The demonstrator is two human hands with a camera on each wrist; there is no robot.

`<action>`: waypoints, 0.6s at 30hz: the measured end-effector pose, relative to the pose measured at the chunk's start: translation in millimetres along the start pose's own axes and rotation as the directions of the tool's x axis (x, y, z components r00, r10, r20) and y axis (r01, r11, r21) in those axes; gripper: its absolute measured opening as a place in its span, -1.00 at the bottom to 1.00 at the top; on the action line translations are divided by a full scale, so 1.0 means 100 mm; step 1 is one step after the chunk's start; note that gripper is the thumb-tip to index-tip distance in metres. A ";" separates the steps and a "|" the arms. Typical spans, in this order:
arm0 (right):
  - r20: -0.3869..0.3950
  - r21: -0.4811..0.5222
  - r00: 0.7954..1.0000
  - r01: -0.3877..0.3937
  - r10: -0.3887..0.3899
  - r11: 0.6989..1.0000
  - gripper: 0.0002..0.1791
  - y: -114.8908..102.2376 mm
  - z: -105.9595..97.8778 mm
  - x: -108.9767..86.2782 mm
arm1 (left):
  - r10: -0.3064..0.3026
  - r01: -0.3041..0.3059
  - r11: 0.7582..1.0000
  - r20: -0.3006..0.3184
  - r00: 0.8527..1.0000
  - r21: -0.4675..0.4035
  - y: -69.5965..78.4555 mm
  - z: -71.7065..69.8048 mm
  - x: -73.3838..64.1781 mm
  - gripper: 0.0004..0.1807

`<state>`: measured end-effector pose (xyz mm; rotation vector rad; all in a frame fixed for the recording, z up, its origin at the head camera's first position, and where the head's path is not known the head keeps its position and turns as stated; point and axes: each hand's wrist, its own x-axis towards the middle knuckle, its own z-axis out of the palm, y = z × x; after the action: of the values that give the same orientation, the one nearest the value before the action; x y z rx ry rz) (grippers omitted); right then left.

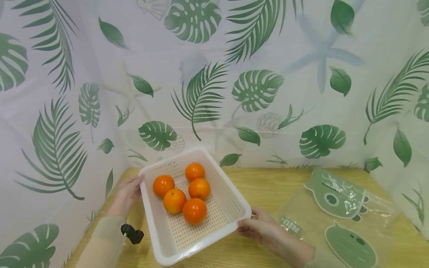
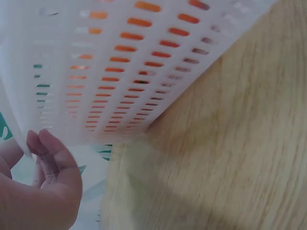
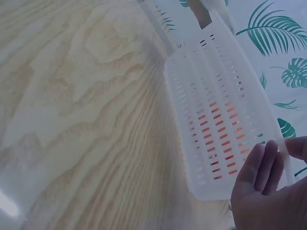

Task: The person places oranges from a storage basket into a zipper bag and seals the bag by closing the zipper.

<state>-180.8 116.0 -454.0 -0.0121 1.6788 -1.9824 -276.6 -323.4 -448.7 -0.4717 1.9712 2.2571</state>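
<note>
A white plastic basket (image 1: 218,234) with slotted walls stands turned at an angle on the wooden table, several oranges (image 1: 194,211) grouped inside it. At its far left corner my left hand (image 1: 125,195) pinches the rim; in the left wrist view the fingers (image 2: 60,163) curl under the edge. My right hand (image 1: 263,229) grips the rim at the near right corner, thumb on top. The right wrist view shows its fingers (image 3: 259,167) below the rim, against the slotted wall (image 3: 216,129). Orange fruit shows through the slots in both wrist views.
To the right on the wooden table (image 1: 264,186) lies a clear plastic bag (image 1: 308,208) with green cartoon prints. A leaf-patterned sheet (image 1: 214,93) hangs behind and along the sides. A small black device (image 1: 132,233) sits at the left wrist.
</note>
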 end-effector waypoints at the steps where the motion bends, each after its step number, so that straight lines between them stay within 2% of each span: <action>1: -0.006 -0.004 1.000 -0.006 0.006 1.000 -0.25 0.00 -0.01 0.00 | -0.012 0.012 0.999 0.022 1.000 -0.032 0.00 -0.01 0.01 -0.46; 5: -0.022 -0.117 1.000 -0.020 0.018 0.993 -0.26 -0.04 -0.08 0.02 | -0.068 0.084 0.987 0.112 0.991 -0.139 0.01 -0.06 0.06 -0.67; 9: 0.005 -0.247 1.000 -0.007 0.009 0.969 -0.29 -0.10 -0.16 0.03 | -0.072 0.093 0.986 0.159 0.985 -0.135 0.02 -0.10 0.02 -0.78; 13: 0.057 -0.259 0.998 0.022 -0.007 0.966 -0.40 -0.12 -0.21 0.02 | -0.075 0.096 0.988 0.168 0.983 -0.124 0.02 -0.13 -0.06 -0.87; 18: 0.076 -0.240 0.997 0.038 -0.020 0.970 -0.54 -0.16 -0.24 0.06 | -0.075 0.098 0.990 0.216 0.974 -0.099 -0.02 -0.18 -0.11 -0.70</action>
<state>-200.5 136.4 -446.9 -0.1957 1.8706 -1.7639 -262.4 -339.4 -448.7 -0.3051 1.6993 2.2645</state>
